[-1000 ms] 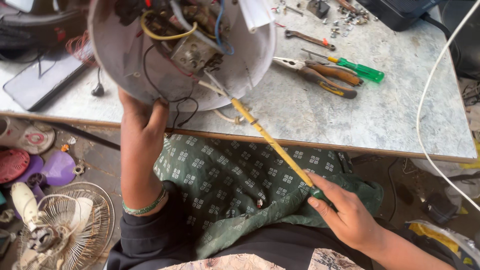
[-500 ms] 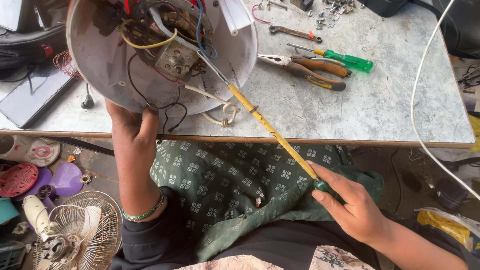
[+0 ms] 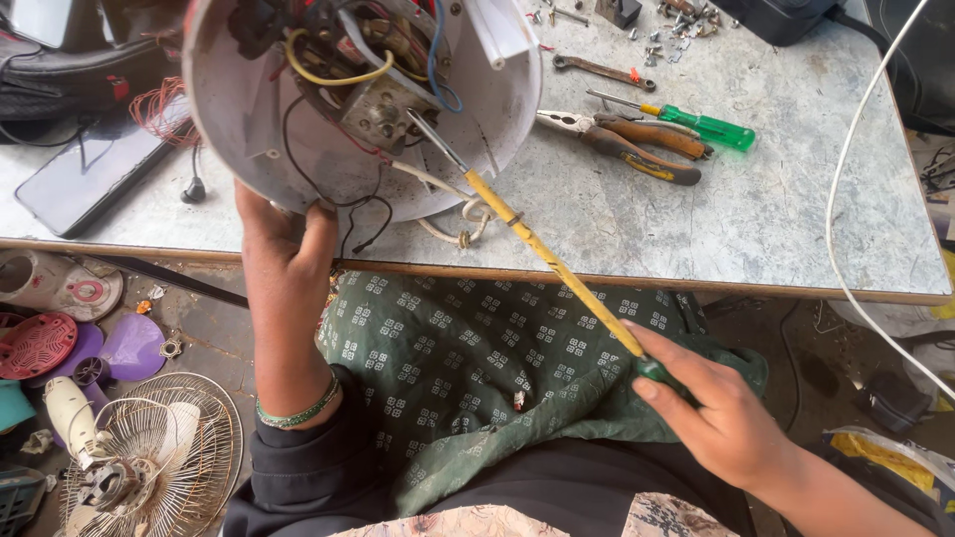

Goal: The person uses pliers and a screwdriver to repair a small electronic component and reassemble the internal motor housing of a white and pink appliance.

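Observation:
My left hand (image 3: 284,234) grips the lower rim of a round white fan housing (image 3: 497,109), tilted up so its open inside faces me. Inside sit a metal motor part (image 3: 383,104) and yellow, blue, red and black wires. My right hand (image 3: 716,413) holds the end of a long yellow-handled screwdriver (image 3: 552,261). Its metal tip reaches into the housing and rests at the motor part. The housing leans over the front edge of a grey table (image 3: 776,229).
Pliers (image 3: 637,144), a green screwdriver (image 3: 711,127), a spanner (image 3: 602,70) and small screws lie on the table. A dark tablet (image 3: 85,184) lies at left. A white cable (image 3: 846,199) crosses the right side. Fan grille (image 3: 149,457) and coloured parts lie on the floor.
The view has shifted so the housing sits lower and more central. The screwdriver tip has moved deeper into the housing, onto the motor part. Both hands keep their grips.

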